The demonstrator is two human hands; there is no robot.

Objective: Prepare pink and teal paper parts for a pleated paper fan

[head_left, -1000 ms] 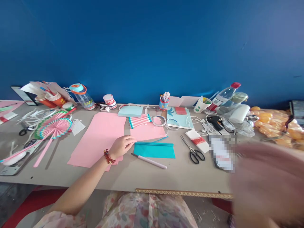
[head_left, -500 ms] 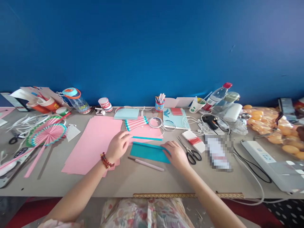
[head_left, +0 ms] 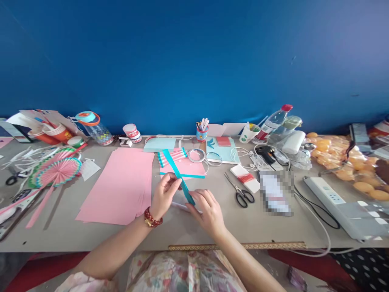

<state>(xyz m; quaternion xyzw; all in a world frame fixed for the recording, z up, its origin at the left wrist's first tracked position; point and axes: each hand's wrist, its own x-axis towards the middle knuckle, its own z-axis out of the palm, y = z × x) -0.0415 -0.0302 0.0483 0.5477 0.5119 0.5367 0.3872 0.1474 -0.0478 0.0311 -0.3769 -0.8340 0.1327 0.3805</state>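
Note:
A narrow teal paper strip [head_left: 174, 165] is held up at a slant above the table. My left hand [head_left: 167, 193] pinches it near the middle, thumb on the near side. Its lower end is gripped between the thumb and fingers of my right hand [head_left: 208, 209]. Beneath my hands lies a pale pen-like tool [head_left: 179, 206], partly covered by them. Just behind, a pink sheet with a teal edge band [head_left: 194, 176] lies flat, and a pleated pink paper piece with teal edges [head_left: 179, 156] rests on it.
Pink sheets [head_left: 118, 184] are stacked at left, beside a pleated pink fan [head_left: 60, 172]. Black-handled scissors [head_left: 243, 198], a card wound with red thread [head_left: 245, 178] and a glue gun [head_left: 266, 154] lie right. A power strip [head_left: 331, 202] stands farther right. Tape rolls [head_left: 197, 155] lie behind.
The teal paper, lying flat as a wide piece with one edge turned, is now a narrow strip lifted off the table. Both hands have come together on it.

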